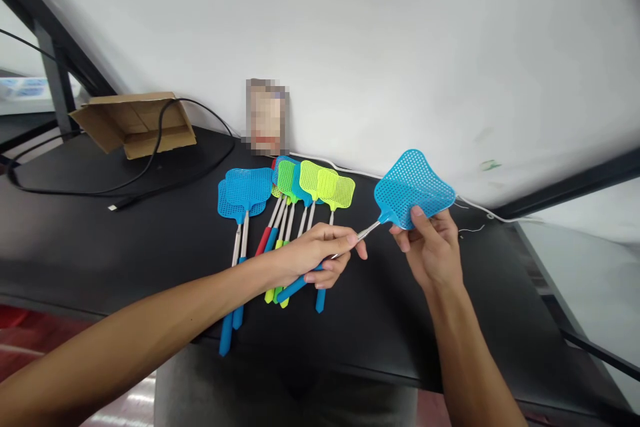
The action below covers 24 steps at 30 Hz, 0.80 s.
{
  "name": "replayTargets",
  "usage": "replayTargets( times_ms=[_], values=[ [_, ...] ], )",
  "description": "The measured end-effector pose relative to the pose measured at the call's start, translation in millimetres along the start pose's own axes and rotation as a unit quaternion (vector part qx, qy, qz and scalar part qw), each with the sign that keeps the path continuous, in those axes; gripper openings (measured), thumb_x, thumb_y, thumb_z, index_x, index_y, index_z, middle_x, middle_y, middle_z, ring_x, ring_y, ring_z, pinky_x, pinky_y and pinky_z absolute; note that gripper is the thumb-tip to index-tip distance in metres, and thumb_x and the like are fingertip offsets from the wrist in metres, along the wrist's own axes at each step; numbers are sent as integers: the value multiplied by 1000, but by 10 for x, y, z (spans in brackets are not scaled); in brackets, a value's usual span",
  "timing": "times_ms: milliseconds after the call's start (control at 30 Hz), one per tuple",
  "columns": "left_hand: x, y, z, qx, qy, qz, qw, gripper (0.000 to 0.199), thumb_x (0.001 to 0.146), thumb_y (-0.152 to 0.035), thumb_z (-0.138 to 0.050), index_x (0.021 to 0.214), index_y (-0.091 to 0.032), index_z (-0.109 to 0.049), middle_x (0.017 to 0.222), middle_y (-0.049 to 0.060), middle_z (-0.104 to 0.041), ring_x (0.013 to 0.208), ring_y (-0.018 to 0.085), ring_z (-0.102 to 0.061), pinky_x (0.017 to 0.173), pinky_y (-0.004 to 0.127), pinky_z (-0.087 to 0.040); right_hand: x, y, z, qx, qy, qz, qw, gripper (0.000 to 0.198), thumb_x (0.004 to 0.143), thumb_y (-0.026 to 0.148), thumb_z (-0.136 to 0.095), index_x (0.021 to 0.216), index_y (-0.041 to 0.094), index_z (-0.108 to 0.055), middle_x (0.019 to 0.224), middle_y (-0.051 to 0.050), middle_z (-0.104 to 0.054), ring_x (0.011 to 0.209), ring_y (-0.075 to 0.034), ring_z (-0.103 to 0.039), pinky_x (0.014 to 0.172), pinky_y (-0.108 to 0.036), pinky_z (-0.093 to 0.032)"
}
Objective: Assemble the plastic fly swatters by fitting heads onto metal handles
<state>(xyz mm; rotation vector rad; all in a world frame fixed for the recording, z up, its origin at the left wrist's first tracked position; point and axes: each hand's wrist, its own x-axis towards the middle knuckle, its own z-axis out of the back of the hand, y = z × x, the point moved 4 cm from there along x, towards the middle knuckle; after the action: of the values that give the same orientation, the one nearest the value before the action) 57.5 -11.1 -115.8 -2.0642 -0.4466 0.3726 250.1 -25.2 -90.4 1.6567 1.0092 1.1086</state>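
Note:
A blue fly swatter (414, 188) is held up between my two hands, tilted with its perforated head to the right. My left hand (327, 255) is closed round its metal shaft, and the blue grip sticks out below. At the lower edge of the head, my right hand (434, 240) pinches the plastic between thumb and fingers. Beneath and behind my left hand, several fly swatters lie on the black table: green and yellow-green ones (336, 188) in a fanned group with a red handle (263, 241) among them. Two blue swatters (249, 187) overlap at the left.
The black table (165, 247) stands against a white wall. An open cardboard box (135, 123) lies at the back left, with a looped black cable (160, 137) in front. A blurred-out upright item (267, 117) leans on the wall. A white cord (345, 168) runs along the wall's foot.

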Motion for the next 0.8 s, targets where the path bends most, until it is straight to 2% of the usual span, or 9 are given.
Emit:
replayTargets(
  times_ms=[133, 267, 400, 467, 533, 600, 667, 733, 800],
  values=[
    [5, -5, 38, 83, -34, -14, 996, 30, 103, -42, -48, 101, -16, -63, 53, -10, -41, 32, 4, -32, 40, 20, -35, 4, 29, 22, -13, -13, 15, 1000, 18, 88, 31, -76, 91, 22, -60, 70, 0, -69, 51, -13, -61, 40, -22, -38],
    [13, -27, 70, 190, -97, -54, 976, 32, 101, -42, -51, 102, -14, -66, 51, -8, -46, 35, 6, -39, 41, 21, -34, -4, -17, 12, -31, -12, 3, 999, 17, 91, 29, -73, 89, 20, -59, 67, 1, -68, 43, -10, -55, 40, -23, -37],
    [-8, -90, 63, 282, -150, -88, 944, 41, 101, -41, -50, 72, -14, -62, 51, -6, -48, 37, 5, -42, 45, 21, -36, -57, -75, -40, -54, -31, -4, 998, 18, 90, 31, -73, 88, 20, -59, 67, 1, -69, 41, -9, -54, 39, -22, -37],
    [-16, -108, 61, 300, -160, -89, 936, 46, 101, -41, -50, 65, -15, -57, 52, -5, -48, 38, 4, -43, 45, 21, -35, -89, -76, -61, -61, -54, -1, 997, 18, 89, 32, -74, 89, 21, -59, 69, 1, -69, 41, -9, -54, 39, -22, -37],
    [-12, -101, 64, 275, -151, -74, 947, 39, 101, -41, -51, 74, -15, -62, 53, -6, -47, 38, 5, -43, 42, 21, -33, -110, -62, -74, -54, -64, -9, 996, 18, 88, 32, -75, 89, 21, -60, 69, 1, -69, 42, -9, -54, 40, -22, -38],
    [0, -76, 60, 205, -124, -51, 969, 30, 101, -39, -52, 90, -14, -65, 55, -7, -46, 38, 5, -41, 41, 20, -31, -112, -36, -83, -29, -45, -24, 998, 20, 91, 39, -70, 87, 22, -60, 67, 1, -68, 44, -11, -56, 42, -24, -40],
    [8, -54, 44, 104, -89, -32, 990, 27, 102, -37, -50, 96, -15, -64, 56, -8, -43, 36, 4, -34, 42, 21, -33, -101, -17, -100, 10, 5, -43, 999, 39, 96, 57, -55, 87, 21, -64, 67, -3, -68, 48, -14, -58, 46, -28, -44],
    [4, -45, 20, 2, -56, -19, 998, 28, 104, -36, -46, 94, -15, -61, 55, -10, -38, 35, 3, -27, 42, 21, -34, -89, -34, -116, 40, 50, -73, 995, 63, 97, 71, -34, 86, 19, -67, 68, -6, -68, 52, -17, -60, 49, -30, -45],
    [-9, -40, -10, -77, -23, -7, 997, 28, 105, -34, -43, 92, -16, -60, 53, -10, -33, 34, 3, -22, 41, 20, -34, -86, -112, -134, 47, 71, -127, 988, 67, 96, 74, -34, 86, 18, -69, 68, -6, -67, 52, -16, -58, 48, -29, -43]
  ],
)
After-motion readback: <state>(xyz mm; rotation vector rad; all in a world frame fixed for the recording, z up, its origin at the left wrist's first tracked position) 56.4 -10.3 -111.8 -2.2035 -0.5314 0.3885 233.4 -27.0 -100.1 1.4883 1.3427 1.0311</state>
